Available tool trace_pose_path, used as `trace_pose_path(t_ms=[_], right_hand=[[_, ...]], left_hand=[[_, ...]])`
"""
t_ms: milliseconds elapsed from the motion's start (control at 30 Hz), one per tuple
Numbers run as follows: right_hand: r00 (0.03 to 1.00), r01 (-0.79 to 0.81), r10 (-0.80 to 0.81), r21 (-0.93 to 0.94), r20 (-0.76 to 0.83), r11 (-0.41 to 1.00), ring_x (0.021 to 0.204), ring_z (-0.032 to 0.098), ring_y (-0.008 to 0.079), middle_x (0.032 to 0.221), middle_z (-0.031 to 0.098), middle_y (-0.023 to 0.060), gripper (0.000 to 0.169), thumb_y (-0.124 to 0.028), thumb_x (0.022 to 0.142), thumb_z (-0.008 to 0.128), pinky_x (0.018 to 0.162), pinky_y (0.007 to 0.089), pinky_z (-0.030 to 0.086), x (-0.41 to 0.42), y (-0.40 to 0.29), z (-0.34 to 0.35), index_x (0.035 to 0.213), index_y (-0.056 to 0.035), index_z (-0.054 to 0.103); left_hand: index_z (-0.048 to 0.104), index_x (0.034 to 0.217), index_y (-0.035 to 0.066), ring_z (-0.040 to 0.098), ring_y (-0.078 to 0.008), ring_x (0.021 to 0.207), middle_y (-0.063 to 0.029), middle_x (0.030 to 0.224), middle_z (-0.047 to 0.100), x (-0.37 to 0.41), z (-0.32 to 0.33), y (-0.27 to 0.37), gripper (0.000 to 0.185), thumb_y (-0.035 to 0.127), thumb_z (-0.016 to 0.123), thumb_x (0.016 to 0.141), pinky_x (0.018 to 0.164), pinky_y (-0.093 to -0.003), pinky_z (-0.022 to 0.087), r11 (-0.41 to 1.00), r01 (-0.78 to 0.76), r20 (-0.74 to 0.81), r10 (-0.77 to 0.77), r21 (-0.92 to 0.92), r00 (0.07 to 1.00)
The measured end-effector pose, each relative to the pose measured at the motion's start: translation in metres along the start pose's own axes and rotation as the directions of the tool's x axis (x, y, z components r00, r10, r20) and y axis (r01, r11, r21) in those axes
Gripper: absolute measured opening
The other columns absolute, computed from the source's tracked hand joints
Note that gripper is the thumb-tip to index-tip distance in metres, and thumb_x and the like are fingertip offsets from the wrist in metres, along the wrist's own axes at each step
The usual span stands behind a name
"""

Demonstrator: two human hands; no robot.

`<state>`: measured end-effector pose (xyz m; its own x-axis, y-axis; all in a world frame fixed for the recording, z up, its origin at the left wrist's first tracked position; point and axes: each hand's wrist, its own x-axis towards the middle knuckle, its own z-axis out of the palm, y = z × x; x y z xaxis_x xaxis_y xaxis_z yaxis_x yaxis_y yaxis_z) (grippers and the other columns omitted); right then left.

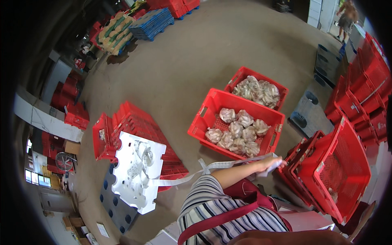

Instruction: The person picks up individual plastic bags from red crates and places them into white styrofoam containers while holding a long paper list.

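Note:
My left hand [269,164] reaches across my body to the right, gripping a white label strip [217,165] near a crumpled whitish sheet or bag at the fingers. That strip trails left to a tangled heap of printed labels [142,159] on an upturned white crate [154,183]. Ahead of the hand, a red plastic crate [199,125] contains several clear plastic bags of pale produce [235,130]. Behind it, a second red crate [232,80] holds more such bags [257,92]. My right hand is out of view; blurred skin fills part of the bottom edge.
Tilted red crates [346,171] stand close at right, beside stacked crates [361,82] and a grey pallet [312,101]. Folded red crates [147,134] support the white crate. Blue pallets [151,23] and sacks [116,33] lie farther off. A person [348,18] stands at a doorway.

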<state>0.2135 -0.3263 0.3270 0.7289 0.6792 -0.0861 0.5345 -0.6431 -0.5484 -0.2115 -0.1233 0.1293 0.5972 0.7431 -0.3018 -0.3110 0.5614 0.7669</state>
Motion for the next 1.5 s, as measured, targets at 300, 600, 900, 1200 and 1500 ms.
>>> trace_pose_path(t_ms=[300, 600, 900, 1200, 1500], right_hand=[[0.726, -0.38, 0.594, -0.518, 0.347, 0.766, 0.033, 0.051, 0.0212, 0.043, 0.052, 0.0123, 0.046, -0.031, 0.082, 0.057, 0.038, 0.0332, 0.044, -0.095, 0.184, -0.074, 0.049, 0.0006, 0.057], [0.577, -0.663, 0.771, -0.395, 0.27, 0.635, 0.064, 0.062, 0.0237, 0.081, 0.063, 0.0174, 0.067, -0.047, 0.07, 0.071, 0.05, 0.0327, 0.051, -0.209, 0.263, -0.045, 0.096, 0.0128, 0.057], [0.771, -0.536, 0.567, -0.185, 0.29, 0.824, 0.078, 0.063, 0.02, 0.087, 0.065, 0.0151, 0.057, -0.029, 0.064, 0.079, 0.068, 0.0328, 0.049, -0.231, 0.308, -0.013, 0.103, 0.0067, 0.058], [0.778, -0.584, 0.398, 0.324, 0.486, 0.745, 0.092, 0.058, 0.0155, 0.098, 0.058, 0.0074, 0.046, -0.019, 0.075, 0.074, 0.076, 0.0281, 0.048, -0.204, 0.253, -0.023, 0.111, -0.0009, 0.052], [0.713, -0.662, 0.613, 0.037, 0.34, 0.749, 0.118, 0.046, 0.0326, 0.129, 0.043, 0.0252, 0.103, -0.049, 0.063, 0.077, 0.099, 0.0359, 0.037, -0.211, 0.27, -0.019, 0.132, 0.007, 0.025]], left_hand=[[0.058, 0.105, -0.007, 0.066, -0.0224, 0.085, -0.0177, 0.093, 0.066, -0.041, 0.112, 0.014, 0.034, 0.023, 0.054, 0.092, 0.077, -0.0319, 0.053, 0.964, 0.165, 0.265, -0.218, 0.209, 0.939], [0.056, 0.112, -0.004, 0.063, -0.0149, 0.083, -0.0107, 0.093, 0.066, -0.058, 0.19, -0.007, 0.032, 0.021, 0.055, 0.092, 0.078, -0.0268, 0.049, 0.849, 0.213, 0.466, -0.455, 0.483, 0.759], [0.055, 0.114, -0.003, 0.062, -0.0142, 0.083, -0.0096, 0.092, 0.066, -0.068, 0.22, -0.025, 0.029, 0.016, 0.054, 0.091, 0.078, -0.0267, 0.049, 0.85, 0.164, 0.508, -0.442, 0.501, 0.739], [0.053, 0.114, -0.01, 0.064, -0.019, 0.083, -0.0145, 0.091, 0.066, -0.076, 0.223, -0.022, 0.031, 0.008, 0.053, 0.089, 0.081, -0.0306, 0.05, 0.83, 0.297, 0.308, -0.471, 0.472, 0.826], [0.051, 0.116, -0.006, 0.062, -0.019, 0.08, -0.0142, 0.09, 0.065, -0.072, 0.224, -0.008, 0.036, 0.012, 0.057, 0.086, 0.079, -0.0306, 0.049, 0.788, 0.279, 0.285, -0.49, 0.549, 0.824]])
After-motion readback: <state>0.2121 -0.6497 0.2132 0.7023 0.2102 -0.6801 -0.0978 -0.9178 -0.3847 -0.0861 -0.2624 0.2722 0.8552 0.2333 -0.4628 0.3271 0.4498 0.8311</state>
